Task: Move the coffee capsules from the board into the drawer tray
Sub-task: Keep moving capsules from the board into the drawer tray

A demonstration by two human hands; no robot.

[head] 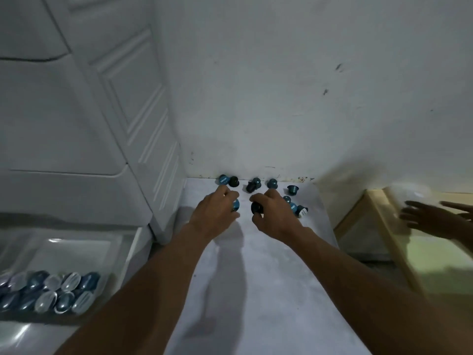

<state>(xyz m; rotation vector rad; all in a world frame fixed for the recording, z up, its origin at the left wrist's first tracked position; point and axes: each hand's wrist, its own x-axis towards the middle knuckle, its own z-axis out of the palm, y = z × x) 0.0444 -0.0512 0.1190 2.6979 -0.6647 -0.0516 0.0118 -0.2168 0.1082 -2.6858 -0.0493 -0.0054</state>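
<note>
Hands (216, 210) half hide the capsules (235, 204) they grip.

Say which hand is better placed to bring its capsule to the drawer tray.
Left. The left hand holds a blue capsule, the right hand a black capsule, but the drawer tray lies to the left.

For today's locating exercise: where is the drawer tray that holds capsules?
In the head view, the drawer tray sits at lower left, left of the board, below the white cabinet, with capsules in its near end.

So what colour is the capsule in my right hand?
The capsule is black, clearest in the head view.
</note>
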